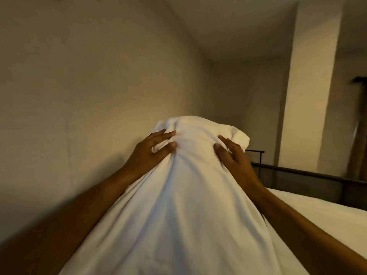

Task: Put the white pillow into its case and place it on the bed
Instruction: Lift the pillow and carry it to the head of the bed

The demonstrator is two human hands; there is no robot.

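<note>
A white pillow in its white case point(184, 195) is held up in front of me, long and upright, filling the lower middle of the view. My left hand point(153, 149) grips a bunch of the fabric near the top left. On the top right, my right hand point(232, 157) presses and pinches the fabric. The case hides the pillow itself, so where the pillow ends inside is not visible. The bed point(327, 215), with a white sheet, lies low at the right, below and behind the pillow.
A plain beige wall point(79, 86) stands close on the left and ahead. A dark metal bed frame rail point(297, 172) runs along the far side of the bed. A pale column point(309, 86) rises at the right.
</note>
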